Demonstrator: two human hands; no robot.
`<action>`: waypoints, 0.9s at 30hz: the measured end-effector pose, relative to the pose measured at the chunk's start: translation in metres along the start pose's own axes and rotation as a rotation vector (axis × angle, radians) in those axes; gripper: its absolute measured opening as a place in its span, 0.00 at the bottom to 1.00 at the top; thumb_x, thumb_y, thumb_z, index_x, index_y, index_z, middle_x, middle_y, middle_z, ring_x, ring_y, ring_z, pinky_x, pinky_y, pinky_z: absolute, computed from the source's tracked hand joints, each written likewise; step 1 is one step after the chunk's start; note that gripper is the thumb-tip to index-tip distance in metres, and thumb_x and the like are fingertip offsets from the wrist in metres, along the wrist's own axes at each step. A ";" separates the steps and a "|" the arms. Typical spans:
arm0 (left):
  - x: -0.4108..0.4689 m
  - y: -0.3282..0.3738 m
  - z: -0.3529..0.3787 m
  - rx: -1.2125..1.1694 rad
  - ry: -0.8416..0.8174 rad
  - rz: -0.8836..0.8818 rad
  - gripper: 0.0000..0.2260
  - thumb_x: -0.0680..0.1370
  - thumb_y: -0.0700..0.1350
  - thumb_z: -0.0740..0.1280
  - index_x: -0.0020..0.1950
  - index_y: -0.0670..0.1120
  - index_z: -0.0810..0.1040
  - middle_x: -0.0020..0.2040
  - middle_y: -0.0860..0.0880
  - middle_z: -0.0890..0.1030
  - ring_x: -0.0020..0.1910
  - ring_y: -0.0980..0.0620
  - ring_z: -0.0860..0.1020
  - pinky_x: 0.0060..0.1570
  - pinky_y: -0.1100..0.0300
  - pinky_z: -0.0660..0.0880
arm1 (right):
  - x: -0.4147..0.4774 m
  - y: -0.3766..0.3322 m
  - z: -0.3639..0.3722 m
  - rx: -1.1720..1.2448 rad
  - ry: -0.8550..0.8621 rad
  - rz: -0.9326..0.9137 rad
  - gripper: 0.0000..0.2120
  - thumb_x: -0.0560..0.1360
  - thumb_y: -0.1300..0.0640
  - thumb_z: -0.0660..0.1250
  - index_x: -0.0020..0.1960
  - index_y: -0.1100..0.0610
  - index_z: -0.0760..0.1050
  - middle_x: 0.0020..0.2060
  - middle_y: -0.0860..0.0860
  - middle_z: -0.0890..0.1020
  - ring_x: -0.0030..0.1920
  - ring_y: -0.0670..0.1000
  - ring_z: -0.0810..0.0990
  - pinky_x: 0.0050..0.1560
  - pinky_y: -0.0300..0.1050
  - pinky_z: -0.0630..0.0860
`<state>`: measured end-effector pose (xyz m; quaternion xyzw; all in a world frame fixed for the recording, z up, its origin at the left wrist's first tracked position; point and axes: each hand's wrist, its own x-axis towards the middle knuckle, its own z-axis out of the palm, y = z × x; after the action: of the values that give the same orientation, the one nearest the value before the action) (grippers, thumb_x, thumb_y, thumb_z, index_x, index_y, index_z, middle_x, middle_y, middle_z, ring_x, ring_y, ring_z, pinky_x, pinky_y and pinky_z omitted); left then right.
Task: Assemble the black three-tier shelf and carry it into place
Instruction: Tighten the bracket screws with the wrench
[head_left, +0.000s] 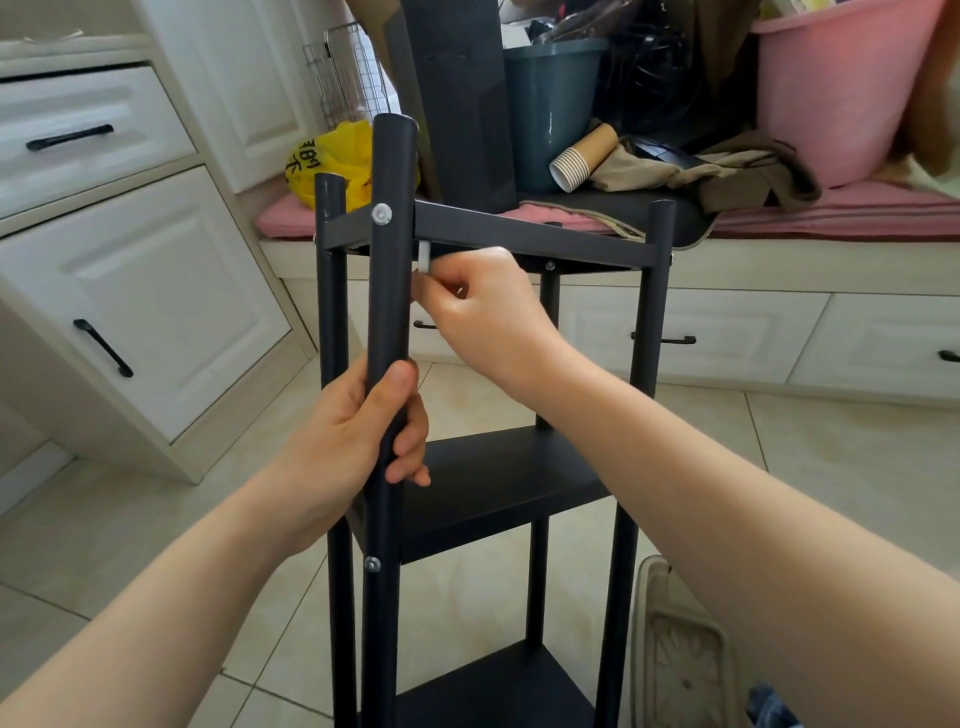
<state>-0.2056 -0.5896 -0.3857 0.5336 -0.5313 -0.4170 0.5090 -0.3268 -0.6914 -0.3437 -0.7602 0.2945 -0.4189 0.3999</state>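
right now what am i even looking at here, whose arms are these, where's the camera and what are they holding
There is no machine here. This is one picture from a camera worn on a person's head, looking forward and down at their own bare arms. The left hand has its grip round the front post of a black three-tier shelf, which stands on a tiled floor. The right hand pinches a small pale piece just under the top tier, beside that post; I cannot tell what it is. Behind, a bench carries paper cups, a pink tub and a yellow bag.
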 end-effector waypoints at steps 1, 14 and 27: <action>0.000 0.000 0.000 -0.003 -0.005 0.002 0.21 0.74 0.65 0.64 0.48 0.47 0.69 0.29 0.51 0.69 0.25 0.54 0.68 0.34 0.61 0.77 | 0.000 0.000 0.000 -0.005 0.005 -0.006 0.21 0.81 0.60 0.64 0.30 0.46 0.71 0.20 0.37 0.71 0.25 0.37 0.71 0.30 0.28 0.66; -0.002 0.000 0.012 -0.048 -0.013 0.024 0.22 0.73 0.65 0.64 0.47 0.46 0.69 0.28 0.51 0.68 0.23 0.54 0.67 0.30 0.59 0.75 | 0.005 0.015 0.007 0.015 0.187 -0.125 0.23 0.79 0.61 0.68 0.28 0.47 0.67 0.23 0.40 0.69 0.27 0.42 0.69 0.34 0.30 0.63; 0.007 -0.002 0.006 -0.094 0.004 -0.006 0.23 0.70 0.73 0.67 0.42 0.53 0.75 0.28 0.51 0.68 0.22 0.55 0.65 0.27 0.62 0.72 | 0.017 0.023 0.026 0.165 0.272 -0.113 0.14 0.80 0.63 0.65 0.36 0.66 0.77 0.30 0.56 0.79 0.35 0.58 0.76 0.42 0.57 0.77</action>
<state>-0.2110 -0.5969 -0.3876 0.5115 -0.5085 -0.4422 0.5332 -0.2987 -0.7073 -0.3653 -0.6763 0.2672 -0.5627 0.3933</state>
